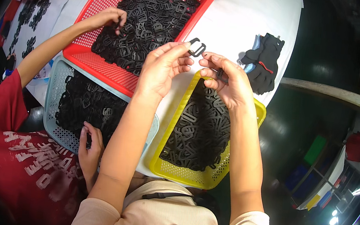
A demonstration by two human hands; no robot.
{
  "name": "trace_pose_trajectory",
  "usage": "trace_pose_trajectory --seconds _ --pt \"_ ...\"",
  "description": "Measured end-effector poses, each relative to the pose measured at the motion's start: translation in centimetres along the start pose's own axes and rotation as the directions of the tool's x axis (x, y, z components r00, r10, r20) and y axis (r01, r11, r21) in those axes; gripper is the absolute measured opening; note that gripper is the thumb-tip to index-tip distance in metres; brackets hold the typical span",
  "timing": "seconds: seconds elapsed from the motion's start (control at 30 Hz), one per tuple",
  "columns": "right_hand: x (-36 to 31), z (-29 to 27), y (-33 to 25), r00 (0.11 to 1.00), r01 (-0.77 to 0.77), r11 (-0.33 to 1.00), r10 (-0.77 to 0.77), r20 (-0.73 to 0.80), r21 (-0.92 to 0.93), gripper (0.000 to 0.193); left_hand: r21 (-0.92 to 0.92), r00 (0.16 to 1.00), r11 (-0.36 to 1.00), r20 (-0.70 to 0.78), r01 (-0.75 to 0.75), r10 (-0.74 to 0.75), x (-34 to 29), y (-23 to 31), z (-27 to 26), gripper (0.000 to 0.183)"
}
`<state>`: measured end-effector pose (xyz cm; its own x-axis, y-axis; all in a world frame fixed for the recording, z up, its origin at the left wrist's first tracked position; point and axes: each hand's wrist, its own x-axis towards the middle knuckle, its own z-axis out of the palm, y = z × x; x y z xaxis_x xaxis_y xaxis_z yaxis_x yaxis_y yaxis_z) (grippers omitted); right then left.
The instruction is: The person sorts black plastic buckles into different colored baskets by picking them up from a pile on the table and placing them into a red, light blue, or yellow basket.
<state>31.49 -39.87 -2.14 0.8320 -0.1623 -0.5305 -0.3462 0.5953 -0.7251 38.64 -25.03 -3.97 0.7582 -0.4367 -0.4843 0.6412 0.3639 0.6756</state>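
Note:
My left hand (pixel 162 66) pinches a black plastic buckle (pixel 198 49) between thumb and forefinger, above the white table (pixel 238 15). Just to its right is my right hand (pixel 229 79), its thumb and fingertips drawn together close to the buckle. A small black plastic piece (pixel 221 75) shows within the curled fingers of that hand; its exact shape is mostly hidden. Below my hands stands a yellow basket (pixel 172 111), holding many black hook-shaped plastic pieces (pixel 198 127).
A red basket (pixel 120 77) heaped with black buckles (pixel 155 15) stands left of my hands. Nearer is a grey-blue basket (pixel 52 99) of black parts. Beside me, a person in red (pixel 6 138) reaches into both. Black gloves (pixel 264 62) lie at the table's right edge.

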Motion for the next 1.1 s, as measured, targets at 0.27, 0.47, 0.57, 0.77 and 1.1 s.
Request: trace_pose_trajectory --seconds 0.27,0.47,0.57,0.77,1.1 --pt "1.6 -2.2 0.2 0.998 -0.047 0.998 0.048 -0.043 0.031 0.03 0.075 0.974 0.975 -0.074 -0.208 0.213 -2.3 1.6 -2.2 0.014" --pt "5.8 -7.3 0.8 0.927 0.018 0.496 -0.333 -0.171 -0.868 0.021 0.462 0.84 0.815 -0.23 -0.351 0.492 -8.1 2.0 -4.1 0.008" --pt "5.2 -4.8 0.4 0.815 -0.024 -0.044 -0.579 0.006 -0.999 0.019 0.772 0.794 0.614 -0.264 -0.166 0.547 -11.6 3.0 -4.9 0.006" --pt "-3.8 8.0 2.2 0.937 0.347 0.442 -0.2 0.286 -0.827 0.016 0.973 0.912 -0.127 -0.133 0.195 0.388 -15.5 5.1 -5.8 0.011" --pt "13.7 8.9 -1.0 0.812 0.492 -0.069 -0.325 0.486 -0.868 0.016 0.943 0.79 0.255 0.012 -0.213 0.613 -14.1 2.3 -5.3 0.01"
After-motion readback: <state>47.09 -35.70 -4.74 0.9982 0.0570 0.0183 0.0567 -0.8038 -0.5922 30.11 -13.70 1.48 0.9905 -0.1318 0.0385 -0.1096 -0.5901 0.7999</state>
